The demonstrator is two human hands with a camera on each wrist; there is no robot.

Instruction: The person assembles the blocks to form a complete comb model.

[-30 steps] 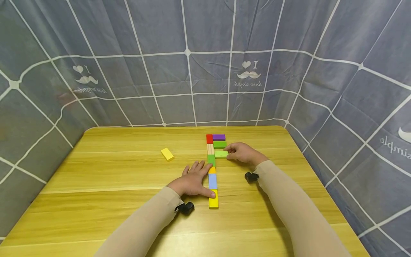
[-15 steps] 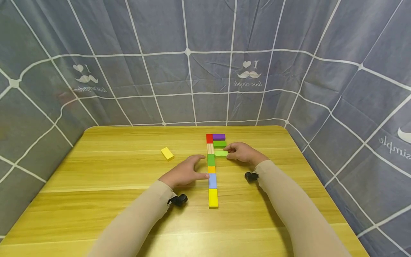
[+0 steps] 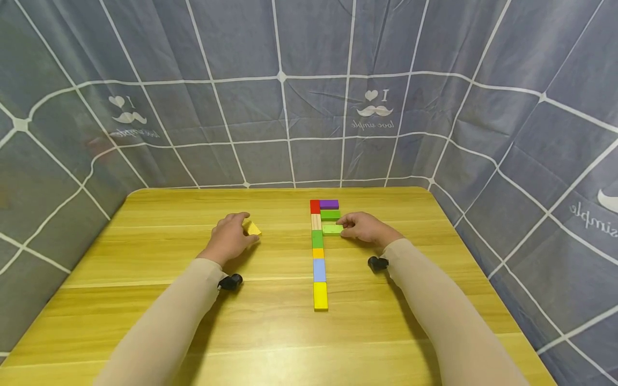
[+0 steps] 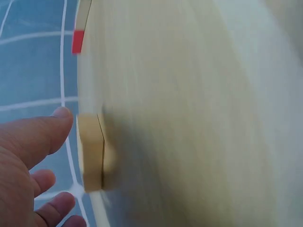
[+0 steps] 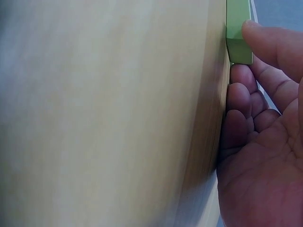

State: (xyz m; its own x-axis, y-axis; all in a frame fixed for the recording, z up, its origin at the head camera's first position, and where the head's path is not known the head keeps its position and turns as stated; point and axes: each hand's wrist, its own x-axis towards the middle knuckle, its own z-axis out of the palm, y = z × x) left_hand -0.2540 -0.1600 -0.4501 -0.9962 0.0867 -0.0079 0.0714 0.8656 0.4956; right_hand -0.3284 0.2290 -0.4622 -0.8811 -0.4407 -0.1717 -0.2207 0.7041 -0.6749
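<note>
My left hand (image 3: 226, 238) reaches over a loose yellow block (image 3: 252, 228) on the left of the table, with thumb and fingers spread on either side of it. In the left wrist view, the thumb and fingers stand apart before this tan-looking block (image 4: 92, 153). My right hand (image 3: 369, 229) pinches the right end of a light green block (image 3: 331, 230), which lies flat with its other end against a column of blocks. From the right wrist, the thumb shows on the light green block (image 5: 239, 23), with the other fingers curled beneath.
The column runs toward me: red (image 3: 315, 206), plain wood (image 3: 316, 221), green (image 3: 317, 239), orange (image 3: 318, 253), light blue (image 3: 319, 270) and yellow (image 3: 321, 296). Purple (image 3: 329, 204) and green (image 3: 330, 215) blocks stick out rightward from it. A grey checked curtain (image 3: 314, 107) surrounds the wooden table (image 3: 270, 343).
My left hand has lifted off the column and moved left to the loose yellow block. The right hand has kept its place at the light green block.
</note>
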